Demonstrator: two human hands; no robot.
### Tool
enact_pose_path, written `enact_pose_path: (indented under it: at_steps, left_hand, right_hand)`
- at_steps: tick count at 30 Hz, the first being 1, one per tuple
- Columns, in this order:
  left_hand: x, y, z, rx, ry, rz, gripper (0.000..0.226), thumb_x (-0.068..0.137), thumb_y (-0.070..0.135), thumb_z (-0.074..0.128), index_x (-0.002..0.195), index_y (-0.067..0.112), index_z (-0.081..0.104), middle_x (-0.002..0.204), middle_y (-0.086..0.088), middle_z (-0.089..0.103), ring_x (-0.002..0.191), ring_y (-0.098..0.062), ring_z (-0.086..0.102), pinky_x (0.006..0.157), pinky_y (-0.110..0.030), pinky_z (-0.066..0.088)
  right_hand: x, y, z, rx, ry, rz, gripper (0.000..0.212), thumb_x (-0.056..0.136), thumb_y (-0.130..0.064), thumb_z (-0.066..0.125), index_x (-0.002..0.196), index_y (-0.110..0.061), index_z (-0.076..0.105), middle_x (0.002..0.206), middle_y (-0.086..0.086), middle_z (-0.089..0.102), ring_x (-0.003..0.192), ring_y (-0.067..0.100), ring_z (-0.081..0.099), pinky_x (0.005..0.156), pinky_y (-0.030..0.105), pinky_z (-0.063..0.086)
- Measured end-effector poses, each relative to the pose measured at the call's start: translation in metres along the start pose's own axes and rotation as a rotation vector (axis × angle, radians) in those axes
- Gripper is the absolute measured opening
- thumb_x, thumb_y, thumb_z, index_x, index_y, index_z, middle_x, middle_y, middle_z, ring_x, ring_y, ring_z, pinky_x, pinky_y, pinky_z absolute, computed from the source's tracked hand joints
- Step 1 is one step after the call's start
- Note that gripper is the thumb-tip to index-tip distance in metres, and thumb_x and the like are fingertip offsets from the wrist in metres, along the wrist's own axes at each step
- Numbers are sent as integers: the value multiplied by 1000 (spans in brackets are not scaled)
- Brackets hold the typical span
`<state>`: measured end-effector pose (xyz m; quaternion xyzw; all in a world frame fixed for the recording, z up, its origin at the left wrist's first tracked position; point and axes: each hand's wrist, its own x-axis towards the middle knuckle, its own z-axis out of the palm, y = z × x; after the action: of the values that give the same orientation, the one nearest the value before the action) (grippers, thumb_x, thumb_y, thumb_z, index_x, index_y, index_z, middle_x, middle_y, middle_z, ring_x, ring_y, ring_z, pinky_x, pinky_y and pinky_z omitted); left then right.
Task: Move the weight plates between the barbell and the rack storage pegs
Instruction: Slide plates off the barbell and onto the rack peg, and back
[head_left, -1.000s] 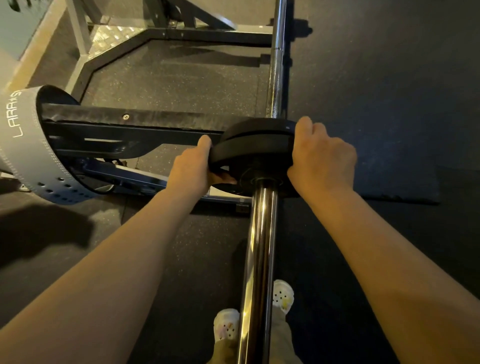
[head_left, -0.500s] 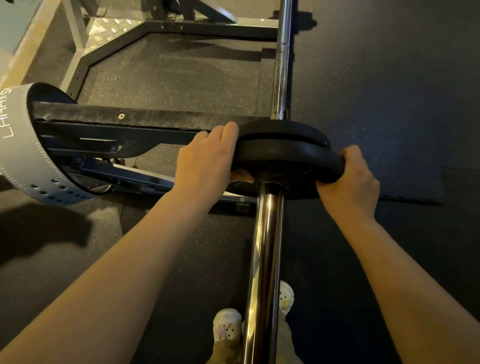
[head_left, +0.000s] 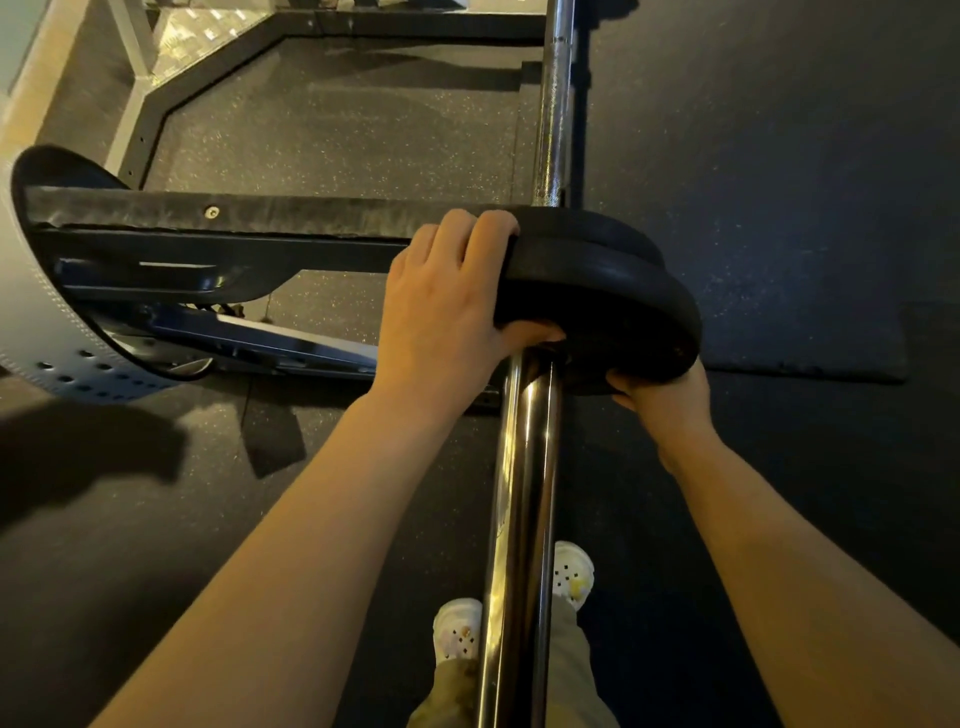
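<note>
While the head camera looks down along a chrome barbell (head_left: 522, 519), two bare hands grasp a black weight plate (head_left: 608, 291) threaded on its sleeve. The left hand (head_left: 447, 306) curls over the plate's upper left rim, fingers on the far face and thumb tucked under near the hub. The right hand (head_left: 662, 400) cups the lower right rim from beneath, fingers wrapped up onto it. A second plate edge seems to sit just behind the first. By my reading, the plate is being drawn off the bar; the next move calls for sliding it straight along the sleeve, then carrying its weight to a storage peg. No peg is visible. The right fingertips hide behind the plate, dim light blurs the plate seam, and a grey lifting belt (head_left: 47, 332) is cut off at left.
</note>
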<state>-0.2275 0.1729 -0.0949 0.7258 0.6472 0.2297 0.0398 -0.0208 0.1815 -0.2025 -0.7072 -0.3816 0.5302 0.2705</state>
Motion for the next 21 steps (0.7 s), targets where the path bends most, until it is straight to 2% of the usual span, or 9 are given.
enact_pose_path:
  at_steps: [4,9,12,15,19,21]
  left_hand:
    - [-4,-2,-1,-3,-3,-30,67,70,59,63,115,11,52,107,-8,57,96,-22,53,81,-27,37]
    - [-6,7,-8,-15,-58,-114,66,69,51,70,117,9,52,110,-9,55,99,-22,51,82,-27,36]
    - [-7,15,-10,19,-74,-147,64,72,43,77,119,9,50,113,-9,53,103,-23,50,88,-31,40]
    - [-14,26,-10,115,-57,-108,62,70,36,81,118,9,51,111,-11,54,101,-27,53,88,-37,44]
    - [-34,41,-11,206,-13,-42,60,65,32,83,112,12,53,103,-10,55,93,-27,55,84,-40,45]
    - [-40,48,-11,237,-15,-15,60,63,32,83,111,13,53,101,-9,56,91,-27,56,84,-41,45]
  right_hand:
    - [0,-1,-5,-38,-10,-26,61,81,-10,70,131,-28,41,111,-8,51,110,19,54,94,48,50]
    - [-6,-5,-9,-26,-25,-47,58,82,-8,69,129,-30,41,103,-13,50,108,17,54,94,48,50]
    - [-8,-7,-14,-38,-52,-47,58,82,-7,68,126,-33,40,110,-10,50,114,19,52,96,48,49]
    - [-16,1,-13,-49,-82,-12,64,82,-7,69,136,-24,38,117,-5,51,112,16,50,98,43,46]
    - [-38,26,1,240,-58,156,62,81,-3,67,135,-24,43,124,2,55,112,19,56,90,38,51]
    - [-42,33,4,286,-72,212,59,81,-3,67,132,-23,45,124,4,56,109,20,57,87,36,52]
